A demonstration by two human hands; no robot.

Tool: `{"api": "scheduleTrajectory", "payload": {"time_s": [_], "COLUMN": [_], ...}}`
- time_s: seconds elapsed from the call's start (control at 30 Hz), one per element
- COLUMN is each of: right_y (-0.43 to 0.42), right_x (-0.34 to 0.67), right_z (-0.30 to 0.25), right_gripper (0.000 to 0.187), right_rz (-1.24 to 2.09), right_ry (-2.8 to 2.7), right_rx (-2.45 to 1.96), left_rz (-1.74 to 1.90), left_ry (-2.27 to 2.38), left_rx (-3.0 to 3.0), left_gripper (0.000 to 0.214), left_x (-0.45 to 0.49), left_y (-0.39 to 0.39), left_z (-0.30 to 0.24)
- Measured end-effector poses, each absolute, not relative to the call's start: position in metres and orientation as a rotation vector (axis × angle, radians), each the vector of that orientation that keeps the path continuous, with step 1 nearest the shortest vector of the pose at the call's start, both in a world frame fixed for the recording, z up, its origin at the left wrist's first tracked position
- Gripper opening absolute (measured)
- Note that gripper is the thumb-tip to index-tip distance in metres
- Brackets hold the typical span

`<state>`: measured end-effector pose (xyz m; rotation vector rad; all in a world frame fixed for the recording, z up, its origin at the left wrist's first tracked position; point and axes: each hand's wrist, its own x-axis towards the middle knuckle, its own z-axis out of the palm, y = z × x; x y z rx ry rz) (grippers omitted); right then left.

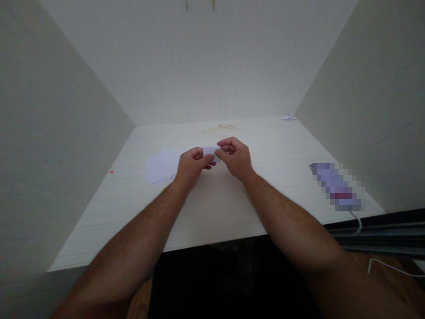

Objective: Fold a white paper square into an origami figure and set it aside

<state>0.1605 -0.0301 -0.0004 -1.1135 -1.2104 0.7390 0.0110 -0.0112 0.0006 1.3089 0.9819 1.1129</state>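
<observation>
Between my two hands, above the middle of the white table, is a small piece of white paper (209,151). My left hand (195,163) pinches its left and lower part, with the thumb lying across the front. At its right edge my right hand (235,156) grips it between thumb and fingers. The piece looks flat and roughly rectangular; whether it is folded I cannot tell. Left of my left hand, white paper sheets (161,165) lie on the table, partly covered by that wrist.
A blurred-out device (337,186) lies at the table's right, with a white cable (358,223) running off the edge. A crumpled or folded white paper (288,117) sits in the far right corner. Brownish marks (226,127) are near the back wall (212,66). Side walls enclose the table (212,212).
</observation>
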Motion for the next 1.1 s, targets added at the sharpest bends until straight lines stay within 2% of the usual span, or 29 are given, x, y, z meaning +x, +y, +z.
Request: {"api": "scheduleTrajectory", "payload": {"time_s": [1.1], "right_y": [-0.0310], "right_x": [0.1602], "right_z": [-0.0004], "right_gripper": [0.009], "right_rz": [0.741], "right_ry": [-1.194], "right_rx": [-1.080], "left_rz": [1.109], "left_ry": [1.003], "left_rx": [1.414], "left_gripper": [0.018], "left_x": [0.0104], "left_y": [-0.0098], "left_z": [-0.0034]}}
